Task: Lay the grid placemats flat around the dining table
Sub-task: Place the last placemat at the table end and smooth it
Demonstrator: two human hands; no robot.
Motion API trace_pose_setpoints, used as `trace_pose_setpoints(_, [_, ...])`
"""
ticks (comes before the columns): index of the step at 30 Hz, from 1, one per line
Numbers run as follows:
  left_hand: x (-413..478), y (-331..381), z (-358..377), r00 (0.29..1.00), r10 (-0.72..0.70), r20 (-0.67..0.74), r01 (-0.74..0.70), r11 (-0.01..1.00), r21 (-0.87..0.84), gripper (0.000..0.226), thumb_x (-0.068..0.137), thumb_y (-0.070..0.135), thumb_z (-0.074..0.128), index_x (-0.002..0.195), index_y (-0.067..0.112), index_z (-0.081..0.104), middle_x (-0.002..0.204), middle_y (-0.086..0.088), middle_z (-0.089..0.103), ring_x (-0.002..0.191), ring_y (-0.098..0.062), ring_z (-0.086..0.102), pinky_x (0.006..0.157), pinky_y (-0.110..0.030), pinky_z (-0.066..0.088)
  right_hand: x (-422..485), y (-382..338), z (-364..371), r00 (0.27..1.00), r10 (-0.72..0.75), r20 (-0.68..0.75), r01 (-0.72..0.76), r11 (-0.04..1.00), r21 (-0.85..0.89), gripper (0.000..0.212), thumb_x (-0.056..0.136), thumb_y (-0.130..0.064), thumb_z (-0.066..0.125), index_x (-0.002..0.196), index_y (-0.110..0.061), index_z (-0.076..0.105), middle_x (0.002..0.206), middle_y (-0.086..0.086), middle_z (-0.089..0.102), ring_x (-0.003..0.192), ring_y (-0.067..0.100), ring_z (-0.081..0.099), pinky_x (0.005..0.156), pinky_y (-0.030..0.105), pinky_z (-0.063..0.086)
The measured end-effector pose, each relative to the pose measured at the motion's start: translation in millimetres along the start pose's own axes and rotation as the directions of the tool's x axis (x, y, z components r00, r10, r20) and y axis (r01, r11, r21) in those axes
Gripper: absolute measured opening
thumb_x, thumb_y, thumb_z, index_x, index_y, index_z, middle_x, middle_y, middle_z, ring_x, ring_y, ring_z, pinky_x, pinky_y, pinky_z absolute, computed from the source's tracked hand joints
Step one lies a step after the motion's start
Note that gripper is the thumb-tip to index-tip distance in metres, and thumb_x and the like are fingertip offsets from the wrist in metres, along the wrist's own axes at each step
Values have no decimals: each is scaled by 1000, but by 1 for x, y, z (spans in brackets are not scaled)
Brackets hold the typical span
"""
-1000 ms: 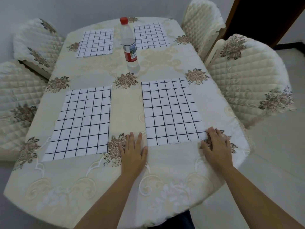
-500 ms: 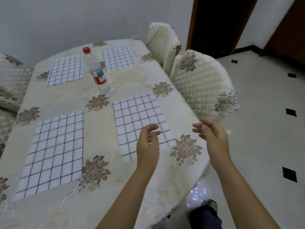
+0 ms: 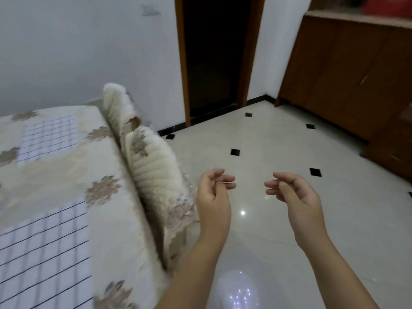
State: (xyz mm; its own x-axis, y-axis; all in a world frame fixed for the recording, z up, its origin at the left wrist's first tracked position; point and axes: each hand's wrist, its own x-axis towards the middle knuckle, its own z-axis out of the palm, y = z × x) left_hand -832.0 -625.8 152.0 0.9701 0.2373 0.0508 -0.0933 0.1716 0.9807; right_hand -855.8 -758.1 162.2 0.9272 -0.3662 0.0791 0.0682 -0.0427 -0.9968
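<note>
White cloth with dark lines: the lower grid placemat (image 3: 40, 253) lies flat on the dining table (image 3: 111, 219) at the lower left of the frame, and the upper grid placemat (image 3: 46, 139) lies flat at the middle left. My left hand (image 3: 214, 204) and my right hand (image 3: 298, 201) hang over the shiny floor (image 3: 278, 141) in the middle, fingers loosely curled, holding nothing, away from both mats

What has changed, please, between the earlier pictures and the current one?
The left hand and right hand lifted off the cream floral tablecloth, where they rested flat at the near corners of a white black-grid placemat, and hover empty, fingers loosely curled, over the pale tiled floor. The view swung right. That placemat and the farther one stay flat.
</note>
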Motion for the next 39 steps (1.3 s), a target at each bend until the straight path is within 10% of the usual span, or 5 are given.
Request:
trace_pose_setpoints(13, [216, -64, 149, 997, -71, 2, 71, 997, 11, 32, 92, -5, 36, 88, 19, 56, 81, -3, 65, 67, -6, 62, 61, -6, 43, 255, 37, 7, 996, 86, 21, -85, 996, -12, 23, 92, -2, 44, 92, -17, 62, 83, 2, 69, 68, 5, 63, 63, 8, 46])
trace_pose_setpoints(39, [755, -98, 196, 909, -25, -416, 94, 985, 144, 30, 94, -1, 37, 91, 23, 56, 81, 0, 67, 70, -9, 63, 60, -6, 44, 802, 66, 312, 818, 54, 572, -47, 999, -27, 23, 94, -7, 44, 93, -22, 61, 84, -3, 67, 72, 2, 63, 64, 7, 47])
